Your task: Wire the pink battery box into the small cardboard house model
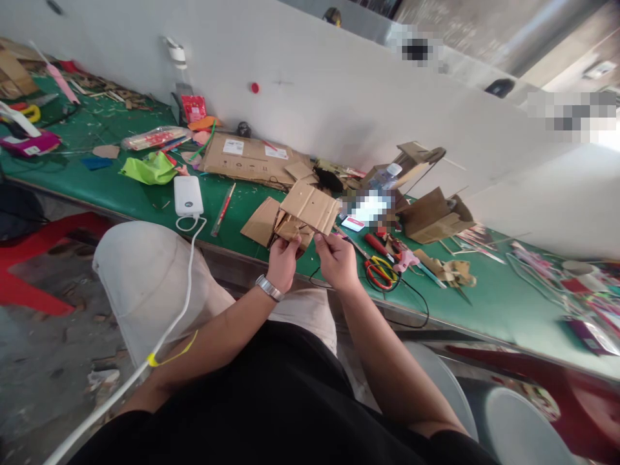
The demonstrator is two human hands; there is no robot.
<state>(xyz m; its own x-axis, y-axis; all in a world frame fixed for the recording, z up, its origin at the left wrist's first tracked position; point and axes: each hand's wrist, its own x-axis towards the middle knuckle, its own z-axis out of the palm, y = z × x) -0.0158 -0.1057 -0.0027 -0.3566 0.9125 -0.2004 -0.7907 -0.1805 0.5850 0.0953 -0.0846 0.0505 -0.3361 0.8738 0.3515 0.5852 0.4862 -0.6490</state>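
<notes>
Both hands hold a small folded cardboard piece point(310, 201) over the front edge of the green table point(271, 188). My left hand point(282, 261), with a metal watch point(269, 288) on its wrist, pinches the lower left part of the piece. At its lower right corner, my right hand point(336, 259) grips the edge between thumb and fingers. A flat cardboard sheet point(260, 221) lies just behind and left of the held piece. To the right of my right hand lie scissors point(380, 272) with orange and yellow handles and a pink glue gun point(404, 260).
A white power bank point(188, 196) with a cable rests on the left, near a craft knife point(223, 210). Behind stands a large cardboard box point(252, 158). A lit phone point(371, 208), a bottle point(389, 175) and cardboard models point(438, 216) stand to the right. A black cord point(426, 310) hangs over the edge.
</notes>
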